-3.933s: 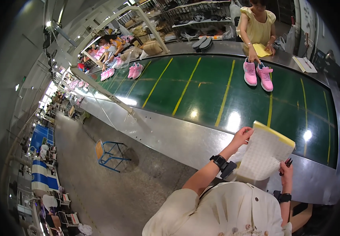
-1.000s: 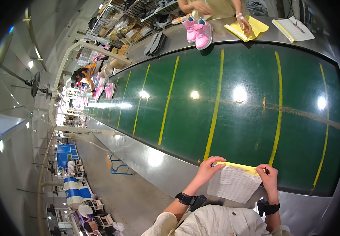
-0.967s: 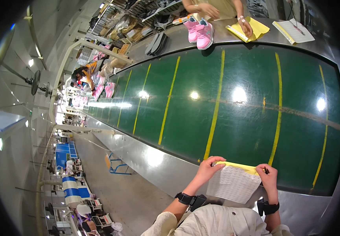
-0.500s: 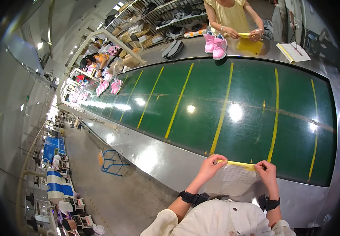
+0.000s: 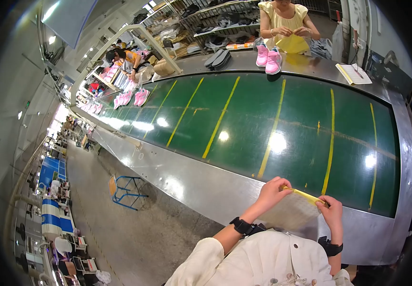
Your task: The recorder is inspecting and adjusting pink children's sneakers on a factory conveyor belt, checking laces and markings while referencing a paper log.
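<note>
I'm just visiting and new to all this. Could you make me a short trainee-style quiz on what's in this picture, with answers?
1. Multiple choice: what do the person's left hand and right hand both hold?
A. a pink shoe
B. a sheet with a yellow top edge
C. a grey slipper
2. True or false: the blue-framed stool stands on the floor.
3. Fill in the blank: the stripes across the green belt are ____.

Key: 1. B; 2. true; 3. yellow.
</note>
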A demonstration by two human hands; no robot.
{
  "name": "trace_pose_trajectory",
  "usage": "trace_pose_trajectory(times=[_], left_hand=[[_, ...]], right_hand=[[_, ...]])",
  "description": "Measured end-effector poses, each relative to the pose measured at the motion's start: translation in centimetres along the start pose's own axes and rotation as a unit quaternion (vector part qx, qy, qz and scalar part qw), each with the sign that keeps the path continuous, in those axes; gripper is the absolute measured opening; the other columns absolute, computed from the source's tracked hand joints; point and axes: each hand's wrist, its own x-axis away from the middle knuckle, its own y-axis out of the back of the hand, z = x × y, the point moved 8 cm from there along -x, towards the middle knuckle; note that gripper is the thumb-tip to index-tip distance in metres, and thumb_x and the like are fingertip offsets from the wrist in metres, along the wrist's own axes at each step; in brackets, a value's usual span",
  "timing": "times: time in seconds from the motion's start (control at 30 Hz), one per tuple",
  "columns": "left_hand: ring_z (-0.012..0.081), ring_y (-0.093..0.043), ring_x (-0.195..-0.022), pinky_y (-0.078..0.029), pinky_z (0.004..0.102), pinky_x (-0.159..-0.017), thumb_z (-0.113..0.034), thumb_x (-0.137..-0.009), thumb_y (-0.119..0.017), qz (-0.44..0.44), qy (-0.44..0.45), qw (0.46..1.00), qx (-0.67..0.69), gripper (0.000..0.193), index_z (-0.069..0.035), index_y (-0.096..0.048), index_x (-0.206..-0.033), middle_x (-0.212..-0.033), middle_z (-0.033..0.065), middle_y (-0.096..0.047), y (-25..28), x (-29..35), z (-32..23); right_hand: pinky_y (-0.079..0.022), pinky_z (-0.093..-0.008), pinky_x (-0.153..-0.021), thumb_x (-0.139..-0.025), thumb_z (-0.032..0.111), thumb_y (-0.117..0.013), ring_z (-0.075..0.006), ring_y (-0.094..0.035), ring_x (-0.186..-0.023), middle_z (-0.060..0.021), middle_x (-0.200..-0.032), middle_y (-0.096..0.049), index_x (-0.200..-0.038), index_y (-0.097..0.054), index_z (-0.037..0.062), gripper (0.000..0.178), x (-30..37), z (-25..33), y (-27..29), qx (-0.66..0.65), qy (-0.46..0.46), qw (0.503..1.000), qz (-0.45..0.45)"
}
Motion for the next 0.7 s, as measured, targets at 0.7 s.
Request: trace_pose_trajectory(times=[0.7], left_hand=[[0.0131,-0.053,-0.067,-0.044,0.0278,-0.055,-0.014,-0.076,-0.071,-0.012,-0.021,1.000,0.002,0.017,-0.010,-0.063,-0.091,-0.079,0.0032,-0.057,-0.8,1.2,-0.2]], right_hand=[[-0.048,-0.0361,-0.058,-0.074,0.018,-0.067,-0.0262,-0.062,-0.067,-0.0054,-0.074,-0.064,-0.082,-0.067,0.0122,0.009,-0.2,6.7,-2.0,0.074,0.096,0.992,0.018]])
